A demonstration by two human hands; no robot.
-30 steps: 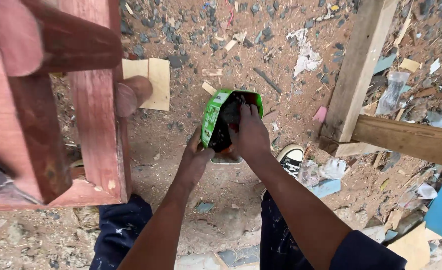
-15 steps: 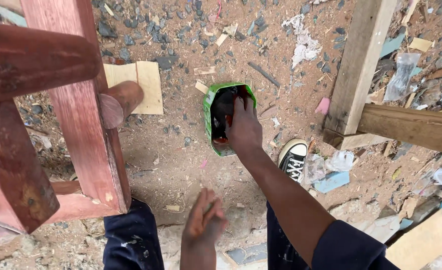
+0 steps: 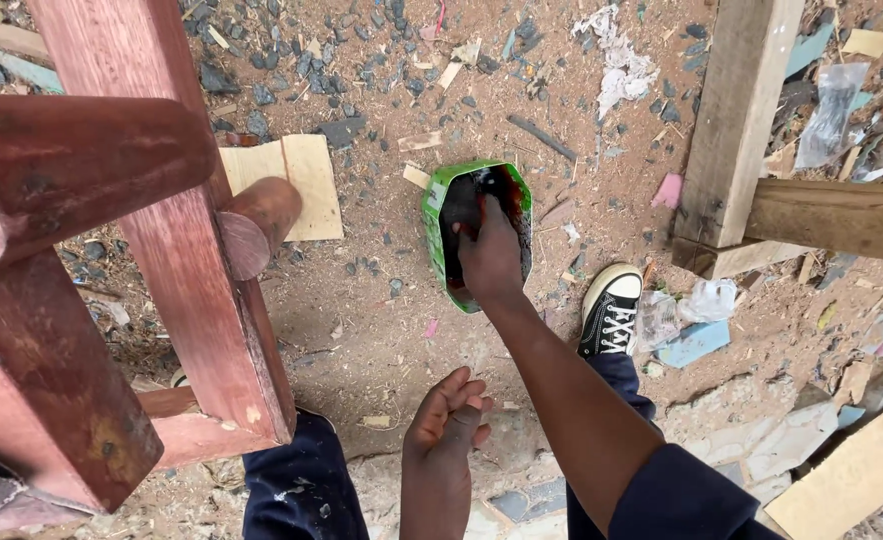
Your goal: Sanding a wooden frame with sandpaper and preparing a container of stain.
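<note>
The right hand reaches forward and down on a straight arm, its fingers dipped into the open mouth of a green cut-open can with a dark, stained inside; the grip looks curled closed inside the opening, though whether it pinches anything in there cannot be told. The can stands on the ground directly under and around that grip, its far rim just beyond the fingertips. The left hand hangs nearer the body, well behind the can, fingers loosely curled toward the palm and holding nothing. Left of both hands rises a red-stained wooden frame with a round rung end. Right of the grip, a black-and-white sneaker rests on the ground, bare earth strewn with sawdust, gravel, wood chips and plastic scraps. Pale timber posts stand further right.
</note>
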